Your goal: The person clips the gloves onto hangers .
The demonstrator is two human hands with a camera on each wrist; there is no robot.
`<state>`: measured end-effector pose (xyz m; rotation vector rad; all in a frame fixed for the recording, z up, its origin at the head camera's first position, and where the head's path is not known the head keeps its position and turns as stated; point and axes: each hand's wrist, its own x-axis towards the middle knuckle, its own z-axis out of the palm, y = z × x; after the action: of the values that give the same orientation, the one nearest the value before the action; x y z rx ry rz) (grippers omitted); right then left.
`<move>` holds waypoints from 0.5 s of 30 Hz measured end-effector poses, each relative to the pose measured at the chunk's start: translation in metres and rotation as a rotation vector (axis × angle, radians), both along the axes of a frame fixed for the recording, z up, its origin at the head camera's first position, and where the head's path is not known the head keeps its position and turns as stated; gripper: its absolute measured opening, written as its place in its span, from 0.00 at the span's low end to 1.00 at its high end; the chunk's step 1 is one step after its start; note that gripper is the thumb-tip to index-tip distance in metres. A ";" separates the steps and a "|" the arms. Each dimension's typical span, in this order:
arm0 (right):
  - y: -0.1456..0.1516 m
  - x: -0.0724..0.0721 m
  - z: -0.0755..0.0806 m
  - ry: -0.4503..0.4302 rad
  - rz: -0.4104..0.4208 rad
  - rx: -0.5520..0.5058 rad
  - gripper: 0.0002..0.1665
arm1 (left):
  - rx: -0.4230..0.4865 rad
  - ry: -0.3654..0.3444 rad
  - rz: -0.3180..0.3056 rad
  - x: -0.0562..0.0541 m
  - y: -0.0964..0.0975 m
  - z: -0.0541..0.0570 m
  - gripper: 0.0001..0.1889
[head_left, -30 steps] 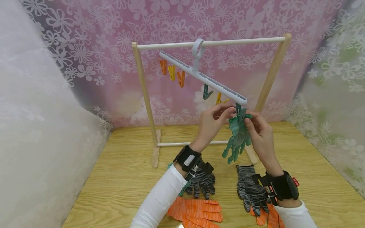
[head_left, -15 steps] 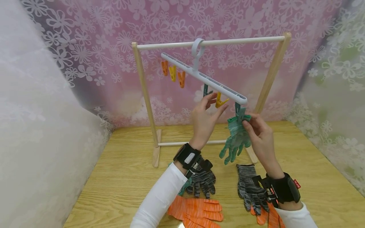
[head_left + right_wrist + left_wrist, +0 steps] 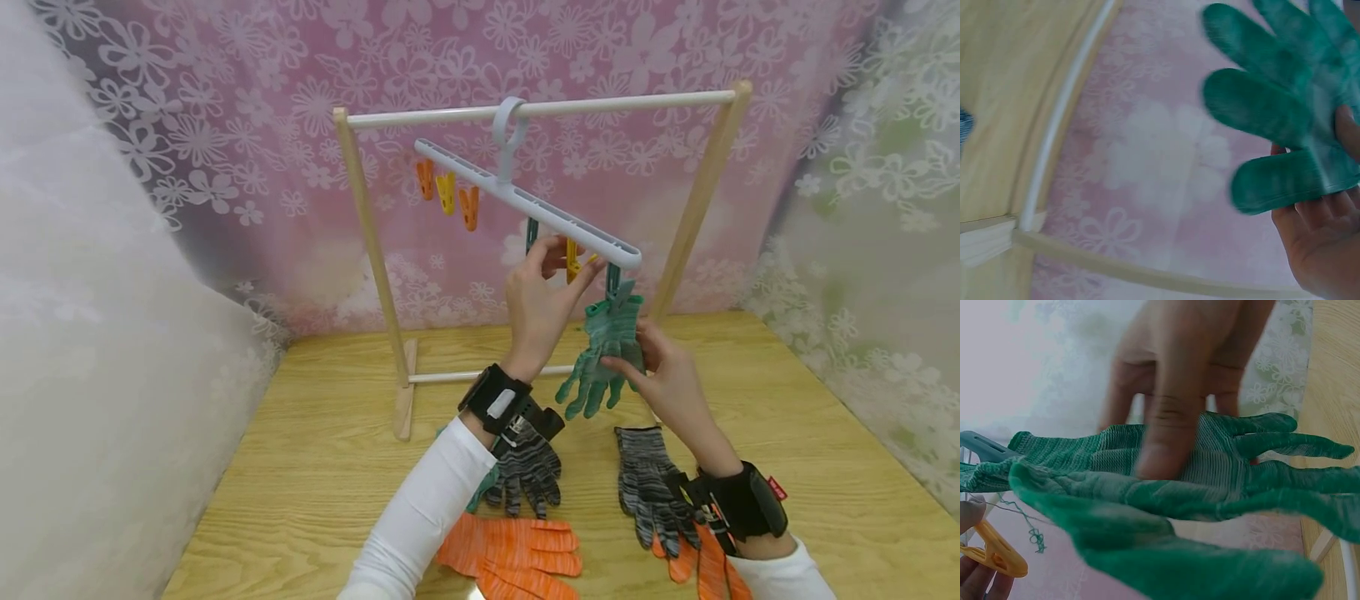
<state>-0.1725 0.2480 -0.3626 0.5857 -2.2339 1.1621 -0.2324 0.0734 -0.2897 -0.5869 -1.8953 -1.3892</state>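
Note:
A green glove (image 3: 613, 329) hangs by its cuff from the dark green clothespin (image 3: 619, 293) at the near end of a grey clip hanger (image 3: 555, 218). My right hand (image 3: 670, 383) pinches this glove at the palm, thumb in front and fingers behind; the right wrist view has the green fingers (image 3: 1260, 106) spread beside the hand. Just left of it, my left hand (image 3: 534, 312) holds a yellow clothespin (image 3: 572, 260) between thumb and fingers, below the hanger. The left wrist view shows that yellow clothespin (image 3: 1000, 559) close to a loose thread (image 3: 1036, 537) off the glove.
The hanger hooks over the white rod (image 3: 637, 103) of a wooden rack (image 3: 371, 250). Orange and yellow clothespins (image 3: 446, 193) hang at its far end. Grey-black gloves (image 3: 528, 471) and orange gloves (image 3: 510, 550) lie on the table (image 3: 322, 467), partly under my forearms.
My left hand has gone from beside the glove's cuff up and left to the yellow clothespin. My right hand has slid from the cuff down to the glove's palm.

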 end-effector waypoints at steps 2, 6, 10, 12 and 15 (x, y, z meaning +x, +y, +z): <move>0.005 0.000 -0.006 -0.033 -0.025 0.057 0.32 | -0.002 0.000 -0.010 0.001 0.000 0.001 0.22; 0.018 0.000 -0.018 -0.151 -0.035 0.122 0.32 | 0.010 0.003 -0.047 0.001 -0.002 0.001 0.21; 0.034 0.002 -0.030 -0.239 -0.032 0.185 0.31 | 0.032 0.015 -0.071 0.001 -0.004 0.000 0.20; 0.042 0.005 -0.036 -0.262 -0.039 0.225 0.28 | 0.042 0.021 -0.081 0.000 -0.005 -0.001 0.20; 0.052 0.011 -0.044 -0.294 -0.075 0.293 0.24 | 0.055 0.029 -0.103 0.000 -0.005 -0.003 0.19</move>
<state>-0.1615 0.2999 -0.4069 0.4611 -2.6809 0.9390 -0.2324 0.0684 -0.2923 -0.6820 -1.8205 -1.4857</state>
